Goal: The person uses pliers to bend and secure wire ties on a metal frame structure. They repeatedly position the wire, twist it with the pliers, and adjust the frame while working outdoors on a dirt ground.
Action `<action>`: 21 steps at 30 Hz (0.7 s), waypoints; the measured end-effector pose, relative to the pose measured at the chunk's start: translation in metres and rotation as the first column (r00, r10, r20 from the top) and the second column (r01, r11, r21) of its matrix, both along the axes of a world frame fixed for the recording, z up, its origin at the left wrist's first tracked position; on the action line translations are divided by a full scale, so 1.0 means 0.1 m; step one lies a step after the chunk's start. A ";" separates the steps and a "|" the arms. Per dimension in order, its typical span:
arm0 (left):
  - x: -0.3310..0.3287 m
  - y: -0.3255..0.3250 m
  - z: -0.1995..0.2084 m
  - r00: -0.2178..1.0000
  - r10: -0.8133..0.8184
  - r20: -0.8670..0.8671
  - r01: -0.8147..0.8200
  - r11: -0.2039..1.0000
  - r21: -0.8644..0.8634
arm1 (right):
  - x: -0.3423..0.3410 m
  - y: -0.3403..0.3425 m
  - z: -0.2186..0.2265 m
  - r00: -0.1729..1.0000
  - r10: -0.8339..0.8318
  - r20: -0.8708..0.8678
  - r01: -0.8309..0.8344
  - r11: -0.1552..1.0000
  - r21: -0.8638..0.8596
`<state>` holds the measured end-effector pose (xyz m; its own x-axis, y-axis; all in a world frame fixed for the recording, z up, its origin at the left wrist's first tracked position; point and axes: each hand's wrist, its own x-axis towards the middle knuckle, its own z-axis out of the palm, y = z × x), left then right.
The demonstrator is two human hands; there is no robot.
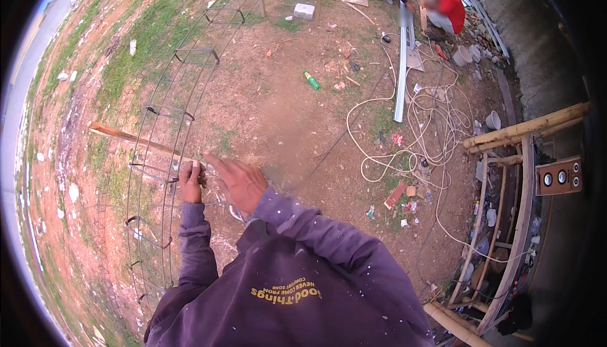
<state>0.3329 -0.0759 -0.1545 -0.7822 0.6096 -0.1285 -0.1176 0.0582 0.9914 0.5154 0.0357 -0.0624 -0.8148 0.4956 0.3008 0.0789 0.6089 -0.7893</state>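
A long cage of thin steel rods with bent stirrups (169, 114) runs along my left side, away from me. My left hand (191, 185) is closed beside the cage's right-hand rods, at the end of a wooden stick (136, 139) that crosses the cage. Something small and dark shows at its fingers, too hidden to name. Just right of it, my right hand (243, 185) has its index finger stretched toward the left fingertips; its other fingers are partly hidden. A curved, shiny metal piece (236, 213) shows under the right wrist, and I cannot tell whether that hand touches it.
Two people (446, 12) crouch at the far right by long metal channels (401, 75). A pale cable (363, 160) lies in loops on the dirt. A green bottle (312, 80) and white blocks (303, 11) lie ahead. A bamboo frame (528, 201) with a speaker-like box (559, 177) stands right.
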 end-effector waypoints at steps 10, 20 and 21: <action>-0.46 0.37 -1.61 0.770 0.526 -0.362 -0.639 0.632 -0.439 | 2.05 0.84 -0.64 0.859 -0.180 0.480 0.279 0.949 -0.143; -0.72 0.09 -2.77 0.688 0.702 -0.183 -0.725 0.671 -0.154 | 2.32 1.63 -1.05 0.791 -0.151 0.592 0.339 0.915 -0.219; -0.84 -0.10 -2.73 0.766 0.643 -0.018 -0.626 0.739 -0.250 | 2.26 1.74 -1.11 0.809 -0.120 0.576 0.319 0.912 -0.258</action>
<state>0.2492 -0.0856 -0.4280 -0.9616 -0.0786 -0.2630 -0.2729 0.1687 0.9472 0.7418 0.2092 -0.1730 -0.6496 0.6678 -0.3635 0.6480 0.2362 -0.7240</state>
